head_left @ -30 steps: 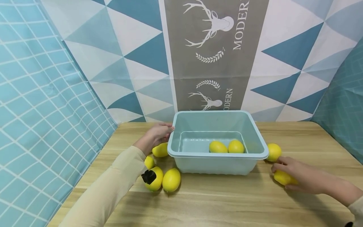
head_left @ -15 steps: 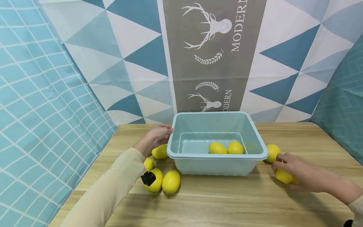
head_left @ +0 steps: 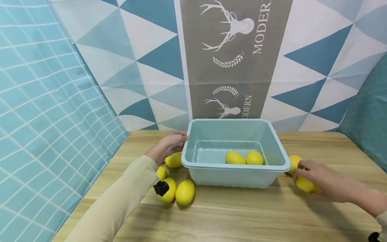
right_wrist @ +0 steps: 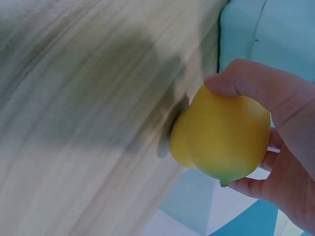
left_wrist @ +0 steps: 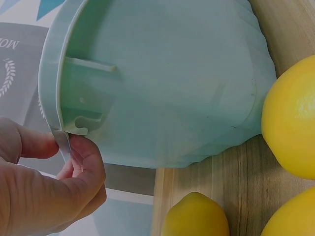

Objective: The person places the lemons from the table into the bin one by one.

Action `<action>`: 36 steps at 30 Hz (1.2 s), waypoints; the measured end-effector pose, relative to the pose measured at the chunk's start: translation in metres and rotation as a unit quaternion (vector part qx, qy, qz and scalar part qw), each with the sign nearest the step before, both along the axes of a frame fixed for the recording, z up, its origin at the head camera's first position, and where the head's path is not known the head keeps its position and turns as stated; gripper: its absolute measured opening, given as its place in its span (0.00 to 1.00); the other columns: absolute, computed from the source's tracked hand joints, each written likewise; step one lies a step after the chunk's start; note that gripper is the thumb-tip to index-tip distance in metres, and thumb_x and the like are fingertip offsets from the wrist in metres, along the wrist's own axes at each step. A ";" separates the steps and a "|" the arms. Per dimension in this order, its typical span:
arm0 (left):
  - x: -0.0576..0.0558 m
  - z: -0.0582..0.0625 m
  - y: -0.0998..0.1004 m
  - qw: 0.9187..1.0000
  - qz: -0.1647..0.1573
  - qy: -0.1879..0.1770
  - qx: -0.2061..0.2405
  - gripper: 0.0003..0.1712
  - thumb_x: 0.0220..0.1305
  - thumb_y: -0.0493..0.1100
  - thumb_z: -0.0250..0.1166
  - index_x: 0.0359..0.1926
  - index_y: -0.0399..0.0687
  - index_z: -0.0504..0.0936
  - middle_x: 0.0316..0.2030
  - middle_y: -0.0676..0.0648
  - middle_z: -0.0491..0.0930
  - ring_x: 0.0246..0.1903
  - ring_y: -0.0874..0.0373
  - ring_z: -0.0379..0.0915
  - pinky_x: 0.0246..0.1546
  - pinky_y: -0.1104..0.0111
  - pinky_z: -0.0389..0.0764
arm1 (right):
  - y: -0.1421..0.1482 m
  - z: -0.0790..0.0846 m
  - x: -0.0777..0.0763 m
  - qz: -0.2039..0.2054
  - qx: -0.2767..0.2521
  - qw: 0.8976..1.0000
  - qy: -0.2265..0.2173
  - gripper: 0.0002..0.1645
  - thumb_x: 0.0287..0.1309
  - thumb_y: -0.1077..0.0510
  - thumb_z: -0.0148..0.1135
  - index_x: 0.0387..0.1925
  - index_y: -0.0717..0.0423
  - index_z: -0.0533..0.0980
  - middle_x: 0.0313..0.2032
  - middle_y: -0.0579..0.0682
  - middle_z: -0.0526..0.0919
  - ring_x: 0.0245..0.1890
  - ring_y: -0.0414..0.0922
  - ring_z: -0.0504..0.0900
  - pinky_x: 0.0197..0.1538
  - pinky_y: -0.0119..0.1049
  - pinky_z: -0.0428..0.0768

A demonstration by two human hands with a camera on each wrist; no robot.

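In the head view, a light blue-green plastic basin stands on the wooden table with two yellow lemons inside, near its front right. My left hand pinches the basin's left rim between thumb and fingers; the left wrist view shows the grip on the rim up close. On the right side, my right hand grips a lemon with a green tip, thumb on one side and fingers on the other. Another lemon lies just beyond it, beside the basin's right wall, partly hidden.
Several lemons lie left of the basin, among them one at its front left corner and one under my left wrist. A patterned cloth hangs behind the table, and a blue checked cloth borders its left side.
The lemon in my right hand has risen slightly and shifted a little away from me. My left hand keeps its hold on the rim. The head view has swayed slightly.
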State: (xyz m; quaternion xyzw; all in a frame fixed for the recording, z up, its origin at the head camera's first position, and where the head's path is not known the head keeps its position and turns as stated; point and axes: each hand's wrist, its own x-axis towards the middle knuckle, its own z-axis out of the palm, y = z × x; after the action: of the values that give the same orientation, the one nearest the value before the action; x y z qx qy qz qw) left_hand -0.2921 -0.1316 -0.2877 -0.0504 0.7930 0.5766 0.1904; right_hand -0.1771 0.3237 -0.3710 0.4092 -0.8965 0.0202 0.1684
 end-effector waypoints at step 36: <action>-0.001 -0.002 0.002 1.000 0.011 -0.001 -0.004 0.22 0.72 0.41 0.52 0.63 0.39 0.70 0.49 0.43 0.74 0.34 0.59 0.69 0.35 0.74 0.77 | -0.006 0.026 -0.015 0.012 0.017 0.998 0.059 0.40 0.08 0.54 0.85 0.36 0.43 0.75 0.35 0.36 0.72 0.34 0.32 0.65 0.32 0.32 0.75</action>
State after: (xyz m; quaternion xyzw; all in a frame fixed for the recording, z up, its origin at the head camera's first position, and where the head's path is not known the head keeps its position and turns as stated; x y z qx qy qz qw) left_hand -0.2927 -0.1297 -0.2898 -0.0604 0.7947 0.5750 0.1852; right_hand -0.1920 0.3173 -0.3455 0.4230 -0.8805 -0.0169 0.2135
